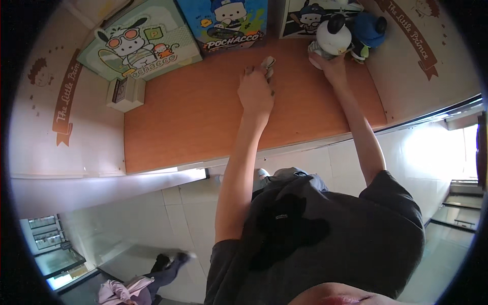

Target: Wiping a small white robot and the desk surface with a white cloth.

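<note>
On an orange-brown wooden shelf [193,117], my left hand [256,90] is closed around a small crumpled pale cloth [268,63], which pokes out past the fingers. To its right, my right hand [333,67] grips the lower body of a white dog figure [334,38] with black ears. That figure stands tilted near the back right corner. Close beside it is a second dog figure [368,31] in a blue cap and blue top, not touched by my hands as far as I can see.
Along the back lean a green cartoon box [147,43], a blue one [226,25] and a white-framed picture [295,23]. A small cream box [125,94] sits at the left. Printed side panels [414,56] enclose the shelf. Another person [132,290] is on the tiled floor [152,223] behind.
</note>
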A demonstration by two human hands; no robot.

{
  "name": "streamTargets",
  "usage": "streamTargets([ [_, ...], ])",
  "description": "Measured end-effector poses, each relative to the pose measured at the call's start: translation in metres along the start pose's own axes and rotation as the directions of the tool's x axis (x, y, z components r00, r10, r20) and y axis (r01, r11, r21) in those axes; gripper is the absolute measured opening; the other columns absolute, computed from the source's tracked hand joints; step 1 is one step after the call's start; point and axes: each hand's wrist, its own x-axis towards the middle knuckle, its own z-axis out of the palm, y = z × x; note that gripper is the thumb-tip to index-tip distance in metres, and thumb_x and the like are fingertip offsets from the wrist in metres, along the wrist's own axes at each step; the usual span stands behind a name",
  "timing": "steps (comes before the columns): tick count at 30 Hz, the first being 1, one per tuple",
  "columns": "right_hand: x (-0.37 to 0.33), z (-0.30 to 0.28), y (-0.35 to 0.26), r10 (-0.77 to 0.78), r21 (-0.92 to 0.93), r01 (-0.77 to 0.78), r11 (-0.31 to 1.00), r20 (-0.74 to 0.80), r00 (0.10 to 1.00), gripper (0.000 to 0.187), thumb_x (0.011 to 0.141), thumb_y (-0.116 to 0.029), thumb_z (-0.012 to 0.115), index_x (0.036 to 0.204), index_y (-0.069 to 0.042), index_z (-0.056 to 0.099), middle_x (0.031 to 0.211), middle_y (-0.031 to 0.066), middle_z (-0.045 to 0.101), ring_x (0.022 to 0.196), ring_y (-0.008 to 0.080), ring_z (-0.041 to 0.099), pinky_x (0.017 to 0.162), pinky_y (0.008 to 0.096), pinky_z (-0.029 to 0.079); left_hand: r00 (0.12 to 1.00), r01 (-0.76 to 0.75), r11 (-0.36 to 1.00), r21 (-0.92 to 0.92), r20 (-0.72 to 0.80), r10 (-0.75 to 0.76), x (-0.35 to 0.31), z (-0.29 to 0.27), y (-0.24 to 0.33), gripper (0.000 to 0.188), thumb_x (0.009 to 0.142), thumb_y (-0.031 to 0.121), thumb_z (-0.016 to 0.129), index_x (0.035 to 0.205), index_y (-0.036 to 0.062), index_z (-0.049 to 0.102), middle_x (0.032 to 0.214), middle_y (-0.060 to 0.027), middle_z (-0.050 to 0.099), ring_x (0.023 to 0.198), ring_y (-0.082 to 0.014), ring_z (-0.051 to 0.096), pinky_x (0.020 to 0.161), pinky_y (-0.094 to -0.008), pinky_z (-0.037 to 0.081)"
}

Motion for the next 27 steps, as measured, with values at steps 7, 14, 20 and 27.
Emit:
streamTargets([
  [7, -0.055, 0.032, -0.049, 0.165, -0.148, -0.100, 0.984, 0.544, 0.823, 0.067, 0.087, -0.027, 0.081, 0.145, -0.004, 0.055, 0.138, 0.0141, 0.065, 0.125, 0.0281, 0.062, 0.105, 0.0369, 0.048, 0.962, -0.197, 0.968, -0.156, -0.220, 0.160, -0.058, -0.016, -0.014, 0.022, 0.087, 0.005, 0.069, 0.108, -0.0001, 0.068, 0.091, -0.0132, 0.066, 0.088, -0.0311, 0.059, 0.074, -0.0396, 0.051],
  [14, -0.045, 0.092, -0.044, -0.035, 0.032, 0.016, 0.999, 0.785, 0.618, 0.036, 0.083, -0.017, 0.074, 0.116, -0.003, 0.069, 0.100, 0.0070, 0.069, 0.089, 0.0197, 0.059, 0.083, 0.0291, 0.047, 0.849, 0.298, 0.737, -0.607, -0.185, -0.496, -0.133, -0.074, -0.020, 0.029, 0.097, 0.021, 0.068, 0.116, -0.0011, 0.066, 0.102, -0.0110, 0.071, 0.094, -0.0189, 0.063, 0.081, -0.0290, 0.048],
  [20, -0.036, 0.136, -0.034, -0.071, 0.127, -0.103, 0.987, 0.900, 0.431, 0.018, 0.081, -0.011, 0.072, 0.097, -0.004, 0.072, 0.084, 0.0026, 0.067, 0.076, 0.0158, 0.054, 0.074, 0.0277, 0.045, 0.726, 0.304, 0.606, -0.736, -0.233, -0.647, -0.136, -0.101, -0.043, 0.037, 0.100, 0.025, 0.065, 0.125, -0.0014, 0.064, 0.110, -0.0107, 0.072, 0.100, -0.0169, 0.063, 0.086, -0.0268, 0.047],
  [27, -0.028, 0.132, -0.013, -0.183, 0.214, -0.053, 0.975, 0.920, 0.347, 0.007, 0.079, -0.005, 0.070, 0.086, -0.003, 0.071, 0.081, 0.0014, 0.068, 0.073, 0.0152, 0.056, 0.073, 0.0278, 0.047, 0.796, 0.217, 0.645, -0.733, -0.249, -0.552, -0.113, -0.091, -0.063, 0.032, 0.102, 0.025, 0.061, 0.122, 0.0006, 0.064, 0.100, -0.0099, 0.069, 0.084, -0.0142, 0.058, 0.079, -0.0262, 0.047],
])
